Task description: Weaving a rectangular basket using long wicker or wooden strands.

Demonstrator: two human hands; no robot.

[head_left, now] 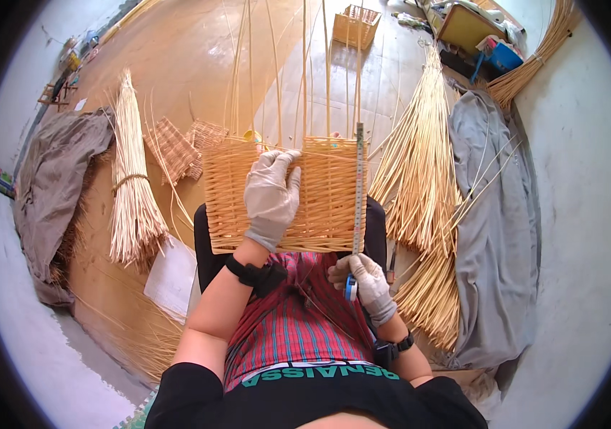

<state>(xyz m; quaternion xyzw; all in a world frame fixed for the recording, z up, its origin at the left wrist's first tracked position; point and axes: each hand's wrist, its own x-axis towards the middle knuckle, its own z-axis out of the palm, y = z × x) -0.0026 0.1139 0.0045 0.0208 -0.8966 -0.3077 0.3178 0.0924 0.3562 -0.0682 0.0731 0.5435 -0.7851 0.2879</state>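
Note:
A woven wicker panel (330,196) stands in front of my lap, with long thin stakes (304,71) rising from its top. My left hand (272,196), in a pale glove, rests against its face with the fingers bent at the dip in the upper edge, holding it. Low at the panel's right corner, my gloved right hand (370,280) is closed round a blue tape measure (350,287). Its metal tape (360,189) runs straight up along the panel's right side, ending a little above the top edge.
Bundles of pale wicker rods stand left (134,186) and right (420,157). Grey cloths (495,236) drape over heaps at both sides. Small woven panels (171,150) lie on the floor at left, near a white sheet (171,277). A wicker basket (356,27) sits at the far end.

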